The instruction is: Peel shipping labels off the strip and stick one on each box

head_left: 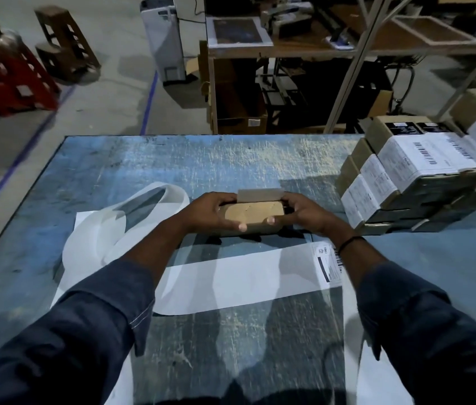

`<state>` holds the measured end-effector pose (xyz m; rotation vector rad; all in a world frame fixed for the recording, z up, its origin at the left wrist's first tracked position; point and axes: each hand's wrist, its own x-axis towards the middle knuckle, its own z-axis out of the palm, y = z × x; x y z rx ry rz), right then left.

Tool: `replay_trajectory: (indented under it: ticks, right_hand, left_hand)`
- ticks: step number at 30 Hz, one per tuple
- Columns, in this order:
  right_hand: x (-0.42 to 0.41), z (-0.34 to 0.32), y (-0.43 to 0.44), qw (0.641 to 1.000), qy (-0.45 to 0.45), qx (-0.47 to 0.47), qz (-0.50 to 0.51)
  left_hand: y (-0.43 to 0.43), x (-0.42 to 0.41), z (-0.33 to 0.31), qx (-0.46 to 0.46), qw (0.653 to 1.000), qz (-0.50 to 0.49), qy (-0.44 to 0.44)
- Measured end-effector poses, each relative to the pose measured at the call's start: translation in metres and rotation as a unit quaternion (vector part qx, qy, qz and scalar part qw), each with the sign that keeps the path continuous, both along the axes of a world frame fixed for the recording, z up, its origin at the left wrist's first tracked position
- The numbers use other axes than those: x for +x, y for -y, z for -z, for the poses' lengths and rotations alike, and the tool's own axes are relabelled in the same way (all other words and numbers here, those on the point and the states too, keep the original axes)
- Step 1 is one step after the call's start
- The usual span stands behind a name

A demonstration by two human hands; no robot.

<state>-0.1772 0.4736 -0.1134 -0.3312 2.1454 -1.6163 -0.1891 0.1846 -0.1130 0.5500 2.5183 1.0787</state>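
A small brown cardboard box [253,216] sits at the middle of the blue table [172,159], its far flap standing up. My left hand [210,211] grips its left end and my right hand [301,213] grips its right end, thumbs on the top face. Nearer to me lies the long white label strip [239,277], mostly bare backing, with one printed shipping label [329,264] at its right end beside my right wrist. The strip's left part curls up in a loop [131,217].
A stack of boxes bearing white labels [415,176] fills the table's right side. Behind the table stand a wooden shelf unit [260,83] and a white appliance [163,39]. Red and brown stools [26,74] are on the floor at far left.
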Motion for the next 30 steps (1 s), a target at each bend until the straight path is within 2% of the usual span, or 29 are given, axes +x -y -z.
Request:
replay_trajectory:
  ticks: [3,10,15,17,19,21,23,25,27,30]
  right_hand:
    - [-0.001,-0.001,-0.003,1.000,0.002,-0.014,-0.015]
    - [-0.003,0.000,-0.006,0.997,-0.052,0.036,-0.040]
    - [0.000,-0.002,-0.008,0.996,-0.065,0.047,-0.050]
    - [0.005,-0.004,-0.009,0.998,-0.031,0.033,-0.053]
    - [0.010,-0.004,-0.009,0.997,-0.042,0.038,-0.050]
    - [0.011,-0.001,-0.002,0.997,-0.071,0.034,-0.007]
    - [0.012,0.005,0.011,0.993,-0.074,-0.018,0.085]
    - [0.015,0.012,0.025,0.982,-0.080,-0.061,0.159]
    - [0.021,0.019,0.037,0.970,-0.115,-0.062,0.207]
    - [0.034,0.030,0.040,0.959,-0.159,-0.056,0.228]
  left_hand:
    - [-0.001,0.003,0.000,0.035,0.999,-0.004,-0.002]
    - [-0.002,0.011,0.001,0.120,0.993,-0.007,0.020]
    - [-0.002,0.013,0.006,0.110,0.993,0.022,-0.044]
    - [-0.001,0.015,0.012,0.080,0.991,0.024,-0.104]
    - [-0.001,0.021,0.020,0.052,0.983,0.015,-0.174]
    - [-0.003,0.028,0.024,0.056,0.976,-0.014,-0.211]
    - [-0.013,0.033,0.021,0.096,0.973,-0.056,-0.204]
    - [-0.030,0.035,0.019,0.128,0.965,-0.137,-0.185]
    - [-0.042,0.036,0.019,0.122,0.949,-0.220,-0.191]
    - [-0.043,0.038,0.026,0.106,0.942,-0.210,-0.239]
